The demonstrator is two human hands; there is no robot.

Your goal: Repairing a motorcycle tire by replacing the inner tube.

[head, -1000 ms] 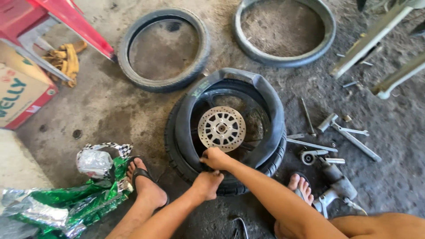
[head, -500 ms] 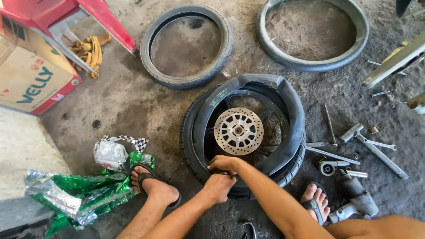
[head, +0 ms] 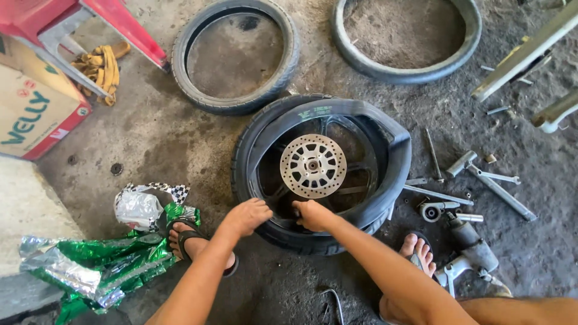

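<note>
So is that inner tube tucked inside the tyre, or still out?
Mostly out: the inner tube lies looped over the wheel, above the tyre. Both hands cover its near part.

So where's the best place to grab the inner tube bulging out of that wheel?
Probably the loose black inner tube at its far-right bulge, where it stands proud of the tyre, coming from the outer right. Near the left hand and right hand it looks tucked under the rim, leaving little to pinch.
</note>
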